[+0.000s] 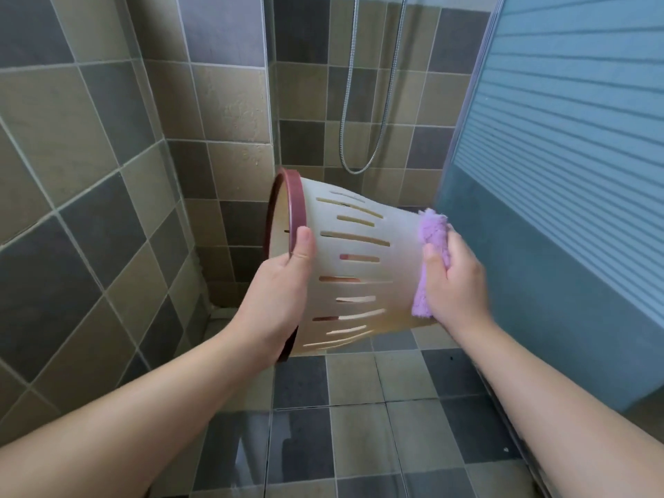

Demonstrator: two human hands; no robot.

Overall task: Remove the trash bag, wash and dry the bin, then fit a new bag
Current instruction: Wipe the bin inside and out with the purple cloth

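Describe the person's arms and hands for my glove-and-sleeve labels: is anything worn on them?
Nothing is worn. Both forearms are bare as far as the picture shows, with no sleeves in view. The left hand and right hand are gloveless; no ring, watch or bracelet shows on fingers or wrists. The left thumbnail is short and unpainted.

A home bathroom's shower corner: tiled walls (107,145), shower hose (363,102), frosted glass door (575,138).
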